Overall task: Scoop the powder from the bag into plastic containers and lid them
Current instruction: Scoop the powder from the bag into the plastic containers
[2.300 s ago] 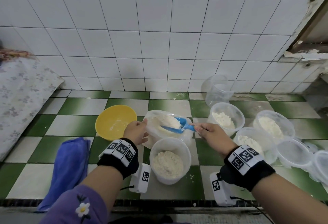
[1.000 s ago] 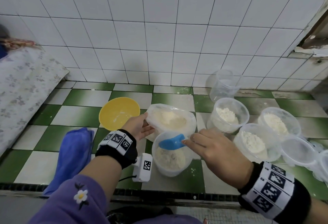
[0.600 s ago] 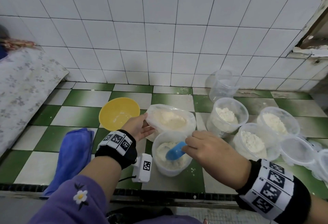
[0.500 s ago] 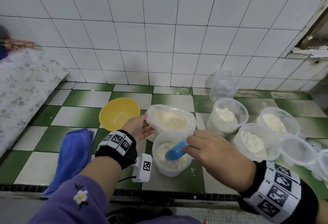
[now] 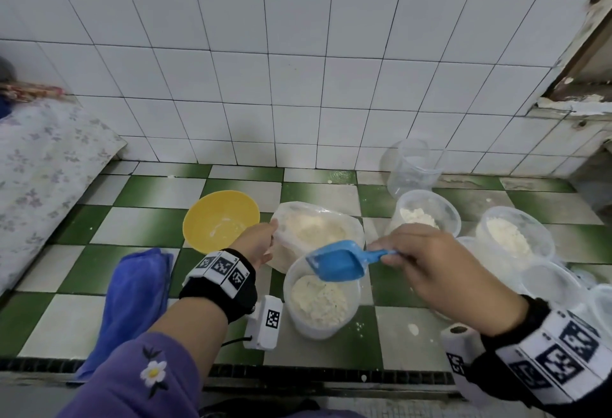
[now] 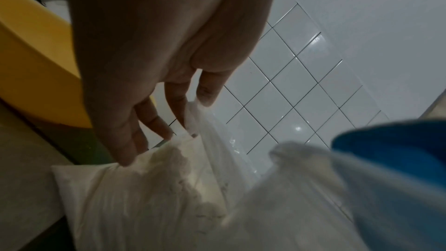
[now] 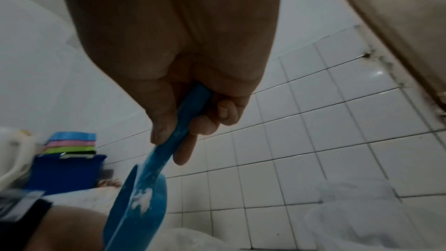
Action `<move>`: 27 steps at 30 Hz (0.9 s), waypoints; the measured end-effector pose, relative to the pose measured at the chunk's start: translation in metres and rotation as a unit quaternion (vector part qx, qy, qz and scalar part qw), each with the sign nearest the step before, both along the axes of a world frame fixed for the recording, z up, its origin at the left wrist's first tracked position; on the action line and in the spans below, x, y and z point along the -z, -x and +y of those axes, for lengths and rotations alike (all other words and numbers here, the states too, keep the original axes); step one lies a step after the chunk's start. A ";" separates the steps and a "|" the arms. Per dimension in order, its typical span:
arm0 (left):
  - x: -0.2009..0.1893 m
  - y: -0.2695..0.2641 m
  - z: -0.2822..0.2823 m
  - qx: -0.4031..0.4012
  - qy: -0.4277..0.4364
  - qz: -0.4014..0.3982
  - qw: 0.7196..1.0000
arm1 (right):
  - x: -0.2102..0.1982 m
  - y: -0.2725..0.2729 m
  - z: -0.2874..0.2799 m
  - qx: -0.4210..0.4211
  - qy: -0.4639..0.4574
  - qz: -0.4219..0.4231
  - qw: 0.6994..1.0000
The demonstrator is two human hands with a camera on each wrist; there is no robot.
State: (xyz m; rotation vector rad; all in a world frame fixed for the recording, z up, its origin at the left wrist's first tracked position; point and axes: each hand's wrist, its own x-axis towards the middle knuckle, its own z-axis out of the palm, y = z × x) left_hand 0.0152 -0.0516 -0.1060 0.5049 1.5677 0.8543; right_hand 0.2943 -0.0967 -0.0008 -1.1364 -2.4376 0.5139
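the right hand (image 5: 430, 262) grips the blue scoop (image 5: 337, 260) by its handle, over the near container (image 5: 319, 298). the left hand (image 5: 256, 245) pinches the powder bag (image 5: 318, 229) rim — bag at twelve o'clock of that container, touching it.

The left hand (image 5: 256, 245) reaches forward, fingers (image 6: 154, 119) pointing down and pinching. The right hand (image 5: 430, 262) is beside it, a little nearer the body, fingers (image 7: 205, 121) curled tight.

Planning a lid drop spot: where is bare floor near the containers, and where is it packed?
Bare tiles: behind the yellow bowl toward the wall, and left of the blue cloth. Crowded: right side, where plastic containers cluster, and centre, around the bag and near container.
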 end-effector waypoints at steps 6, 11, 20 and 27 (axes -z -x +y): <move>0.006 0.001 0.008 0.020 0.013 -0.011 1.000 | 0.013 0.016 0.026 0.101 -0.040 -0.021 0.994; 0.004 -0.001 0.015 0.035 0.016 -0.005 0.999 | 0.041 0.046 0.044 0.068 -0.052 -0.212 0.974; 0.029 0.005 0.035 0.065 -0.006 0.059 0.996 | 0.049 0.072 0.049 0.036 -0.050 -0.383 0.922; 0.021 0.004 0.040 0.084 -0.009 0.080 0.993 | 0.079 0.062 0.069 0.075 0.022 -0.289 0.954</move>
